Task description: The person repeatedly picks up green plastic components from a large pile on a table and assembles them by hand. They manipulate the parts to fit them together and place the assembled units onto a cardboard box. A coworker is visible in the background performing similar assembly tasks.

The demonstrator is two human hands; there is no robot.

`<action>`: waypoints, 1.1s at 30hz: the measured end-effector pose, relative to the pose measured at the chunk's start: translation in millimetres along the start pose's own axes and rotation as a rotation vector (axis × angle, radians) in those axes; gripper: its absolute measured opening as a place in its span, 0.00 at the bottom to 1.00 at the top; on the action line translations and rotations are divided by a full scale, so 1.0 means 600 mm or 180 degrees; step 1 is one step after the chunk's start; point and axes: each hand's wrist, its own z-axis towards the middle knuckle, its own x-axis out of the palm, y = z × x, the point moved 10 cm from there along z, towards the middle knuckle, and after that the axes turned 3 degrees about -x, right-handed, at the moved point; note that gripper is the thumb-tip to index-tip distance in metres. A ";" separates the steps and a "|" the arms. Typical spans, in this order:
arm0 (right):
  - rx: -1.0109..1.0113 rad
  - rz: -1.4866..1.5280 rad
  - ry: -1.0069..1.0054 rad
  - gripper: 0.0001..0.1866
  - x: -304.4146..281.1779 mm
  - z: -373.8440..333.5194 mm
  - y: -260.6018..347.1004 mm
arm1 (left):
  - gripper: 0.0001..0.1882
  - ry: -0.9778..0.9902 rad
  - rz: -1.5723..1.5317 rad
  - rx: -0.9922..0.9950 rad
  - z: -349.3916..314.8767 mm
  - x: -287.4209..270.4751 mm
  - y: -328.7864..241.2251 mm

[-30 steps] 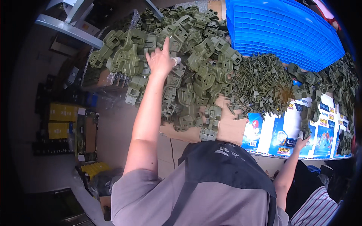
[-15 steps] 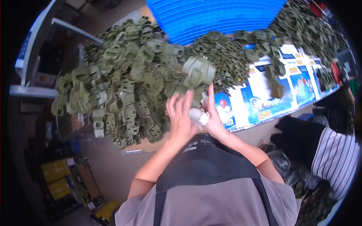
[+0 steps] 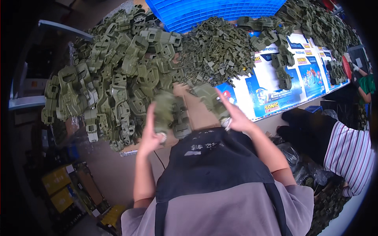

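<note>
My left hand [image 3: 148,135], half curled with forefinger straight, seems to hold a blurred olive-green moulded plastic part [image 3: 163,112]; my right hand [image 3: 239,120], similarly curled, holds a wide olive-green plastic part [image 3: 206,95]. Both are by the bare brown cardboard sheet [image 3: 193,105] — a light edge grip and steady wrists should suit. The left one's long axis runs away from me, the right one's slants forward-left — which ends are fronts, I can't tell.
</note>
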 end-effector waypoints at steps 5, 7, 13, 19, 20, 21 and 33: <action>0.0634 -0.2246 0.1476 0.42 0.073 -0.018 -0.162 | 0.32 0.0510 -0.2918 -0.0387 0.016 0.002 0.006; -0.0020 -0.1849 0.1008 0.36 0.078 -0.004 -0.174 | 0.34 0.0693 -0.3206 -0.0309 0.025 0.025 0.030; -0.0861 -0.3518 -0.0686 0.11 -0.025 0.100 -0.129 | 0.29 0.0344 -0.2633 -0.0826 0.050 0.070 0.077; -0.0855 -0.2546 -0.0431 0.09 -0.039 0.119 -0.093 | 0.37 -0.0247 -0.1847 -0.0958 0.073 0.046 0.100; -0.0262 -0.1787 -0.0450 0.10 -0.049 0.109 -0.101 | 0.36 -0.0141 -0.1738 -0.0893 0.085 0.040 0.137; -0.0363 -0.1511 -0.0490 0.10 -0.045 0.096 -0.056 | 0.36 -0.0020 -0.1626 -0.0850 0.091 0.041 0.157; -0.0508 -0.1322 0.0114 0.11 0.004 0.058 0.071 | 0.30 0.1027 -0.0837 -0.0526 0.082 0.141 0.000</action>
